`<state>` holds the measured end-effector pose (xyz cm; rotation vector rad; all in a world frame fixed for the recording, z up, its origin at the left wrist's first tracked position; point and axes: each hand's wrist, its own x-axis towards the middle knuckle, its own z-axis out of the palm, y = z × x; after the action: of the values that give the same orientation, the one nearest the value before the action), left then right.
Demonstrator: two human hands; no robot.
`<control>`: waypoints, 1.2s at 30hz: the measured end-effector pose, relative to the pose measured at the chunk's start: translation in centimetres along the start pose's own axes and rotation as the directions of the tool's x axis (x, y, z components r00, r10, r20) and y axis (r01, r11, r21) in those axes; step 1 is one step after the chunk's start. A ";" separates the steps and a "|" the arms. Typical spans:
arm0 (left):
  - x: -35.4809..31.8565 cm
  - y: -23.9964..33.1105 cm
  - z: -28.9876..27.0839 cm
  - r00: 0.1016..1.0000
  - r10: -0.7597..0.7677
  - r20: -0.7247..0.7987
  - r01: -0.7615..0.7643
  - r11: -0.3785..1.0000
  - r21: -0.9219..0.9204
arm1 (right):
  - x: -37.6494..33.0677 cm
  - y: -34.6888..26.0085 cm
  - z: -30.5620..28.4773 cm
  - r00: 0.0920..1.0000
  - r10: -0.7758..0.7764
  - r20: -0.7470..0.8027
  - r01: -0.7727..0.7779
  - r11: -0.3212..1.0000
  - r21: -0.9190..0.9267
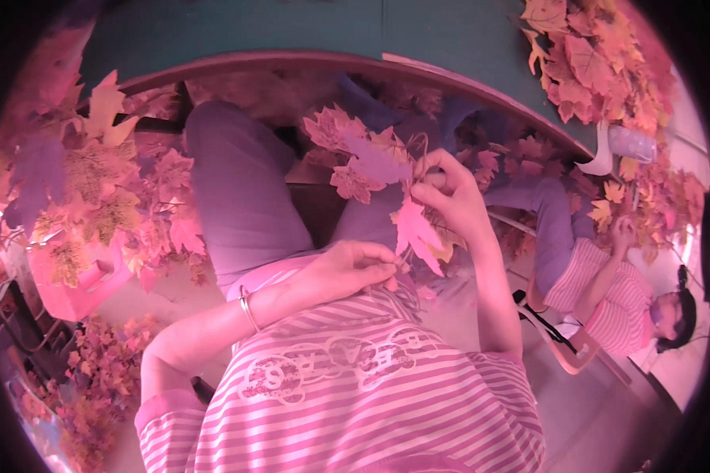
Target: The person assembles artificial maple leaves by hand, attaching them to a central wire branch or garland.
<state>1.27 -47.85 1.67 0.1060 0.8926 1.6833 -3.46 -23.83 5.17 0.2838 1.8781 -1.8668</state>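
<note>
Far left of the garland lies a heap of leaves — maple-shaped, artificial-looking, too many and too overlapped to count. One pink box sits under that heap, its lower corner showing. Below the box, further from the garland, a second smaller pile of clustered leaves lies on the floor.

The left hand sits just below the garland, its fingers curled together and pinching the lower end of the stem or string; one thin bracelet circles its wrist. The garland itself is a short string of leaves held over the person's lap — about five can be told apart: two or three paler, jagged ones at the top, a darker one in the middle, and one bright pink leaf hanging lowest, next to the left fingertips. Their edges are deeply lobed and pointed, veins faintly visible. A thin loop of wire or thread rises at the garland's upper right; what it is exactly cannot be told.

The right hand touches the garland's right side, fingers pressed together on the stem just above the bright leaf.

Right of the garland, beyond the right forearm, a second person in a striped shirt sits working with one hand raised. Above that person, well up and right of the garland, hangs another dense mass of leaves, uncountable, with one pale container at its lower edge.
</note>
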 end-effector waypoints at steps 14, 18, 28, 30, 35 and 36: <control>9.5 -5.5 3.7 0.925 -0.366 0.102 0.285 0.845 0.452 | -8.6 7.5 -5.9 0.973 0.053 -0.226 -0.108 0.966 -0.237; 9.4 -5.2 4.1 0.929 -0.355 0.102 0.256 0.817 0.516 | -9.2 9.7 -6.4 0.975 0.068 -0.214 -0.117 0.967 -0.225; 7.8 -4.3 5.0 0.994 -0.013 0.106 -0.057 0.776 0.629 | -10.5 10.5 -6.1 0.944 0.096 -0.316 -0.148 0.978 -0.144; 7.0 -2.6 4.9 0.985 -0.100 0.143 -0.029 0.716 0.698 | -10.4 10.5 -6.0 0.936 0.077 -0.344 -0.140 0.977 -0.161; 5.7 -1.3 5.1 0.980 0.112 0.164 -0.199 0.526 0.827 | -9.9 9.8 -5.7 0.929 0.064 -0.365 -0.116 0.986 -0.123; 5.6 -0.9 5.3 0.983 0.095 0.156 -0.183 0.523 0.832 | -9.8 9.8 -5.8 0.925 0.064 -0.374 -0.126 0.981 -0.144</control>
<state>2.81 -40.32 2.75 0.9455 1.6110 1.2094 8.57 -15.83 0.83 0.6979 2.2063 -1.6650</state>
